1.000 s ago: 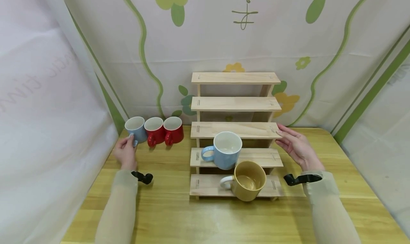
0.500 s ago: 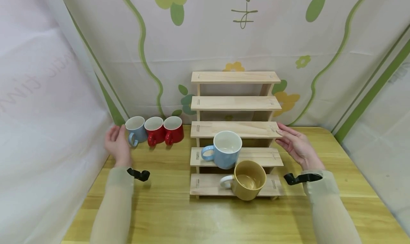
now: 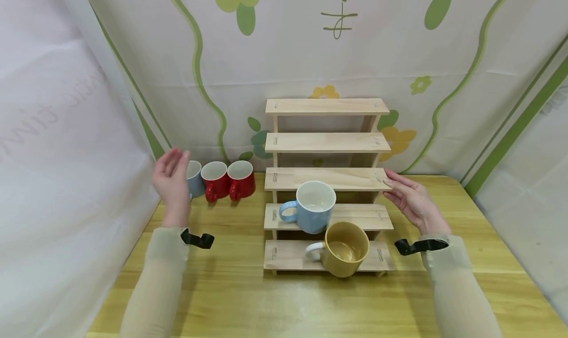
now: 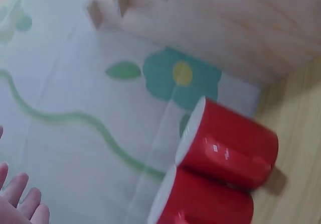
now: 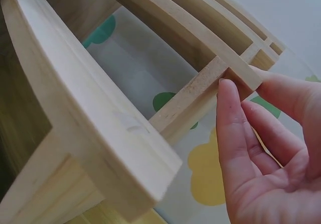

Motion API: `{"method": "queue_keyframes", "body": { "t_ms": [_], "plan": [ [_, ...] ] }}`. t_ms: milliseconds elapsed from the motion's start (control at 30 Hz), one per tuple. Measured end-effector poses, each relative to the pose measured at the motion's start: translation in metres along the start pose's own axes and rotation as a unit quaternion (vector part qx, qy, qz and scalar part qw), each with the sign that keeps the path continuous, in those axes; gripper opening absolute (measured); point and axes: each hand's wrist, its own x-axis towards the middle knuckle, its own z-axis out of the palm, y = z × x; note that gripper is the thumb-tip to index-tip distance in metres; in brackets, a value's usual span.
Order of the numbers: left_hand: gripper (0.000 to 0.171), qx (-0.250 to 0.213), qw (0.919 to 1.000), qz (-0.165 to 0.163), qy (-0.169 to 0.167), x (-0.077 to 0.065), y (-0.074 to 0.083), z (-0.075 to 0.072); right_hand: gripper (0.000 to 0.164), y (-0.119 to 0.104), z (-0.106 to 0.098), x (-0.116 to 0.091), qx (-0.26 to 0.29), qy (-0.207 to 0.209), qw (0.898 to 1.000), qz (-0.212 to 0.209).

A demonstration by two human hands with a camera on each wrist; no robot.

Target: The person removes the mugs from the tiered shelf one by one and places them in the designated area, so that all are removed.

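Observation:
My left hand (image 3: 172, 180) is raised in front of the blue mug (image 3: 195, 180) at the left, partly hiding it. It holds nothing, and its fingers are loosely bent; some of them (image 4: 22, 196) show in the left wrist view. Beside that mug stand two red mugs (image 3: 216, 182) (image 4: 230, 143) in a row. My right hand (image 3: 414, 202) pinches the right end of the middle board of a stepped wooden shelf (image 3: 326, 179), with fingers (image 5: 231, 118) under the board end. A light blue mug (image 3: 314, 215) sits on the second step from the bottom, and a yellow mug (image 3: 339, 259) with a white handle on the lowest.
The shelf and mugs stand on a wooden table (image 3: 230, 288). A white cloth printed with flowers and green vines (image 3: 301, 57) hangs behind, with more cloth at both sides. The top two boards (image 3: 328, 142) rise at the back.
My left hand has let go of the left blue mug's handle, drawn away to the left, then risen in front of that mug. The right hand stays at the shelf.

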Motion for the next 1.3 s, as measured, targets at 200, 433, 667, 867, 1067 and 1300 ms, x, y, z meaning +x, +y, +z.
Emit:
{"method": "queue_keyframes", "body": {
  "t_ms": [200, 433, 667, 867, 1067, 1300],
  "plan": [
    [0.039, 0.025, 0.9981, 0.005, -0.055, -0.018, 0.010, 0.016, 0.029, -0.005, 0.002, -0.001, -0.027, 0.019, 0.999, 0.003],
    [0.039, 0.047, 0.9908, 0.015, -0.126, -0.039, 0.010, 0.029, 0.030, -0.008, 0.003, -0.001, -0.042, 0.029, 0.999, 0.010],
    [0.037, 0.038, 0.9775, 0.027, -0.206, -0.061, 0.010, 0.043, 0.030, -0.009, 0.004, -0.002, -0.050, 0.033, 0.998, 0.014],
    [0.038, 0.034, 0.9639, 0.020, -0.263, -0.080, 0.009, 0.051, 0.029, -0.009, 0.005, -0.002, -0.042, 0.032, 0.999, 0.014],
    [0.038, 0.038, 0.9509, 0.011, -0.307, -0.100, 0.010, 0.057, 0.029, -0.009, 0.005, -0.001, -0.035, 0.030, 0.999, 0.013],
    [0.043, 0.059, 0.9306, -0.002, -0.361, -0.121, 0.006, 0.058, 0.029, -0.007, 0.003, -0.001, -0.029, 0.027, 0.999, 0.012]
  ]
}}
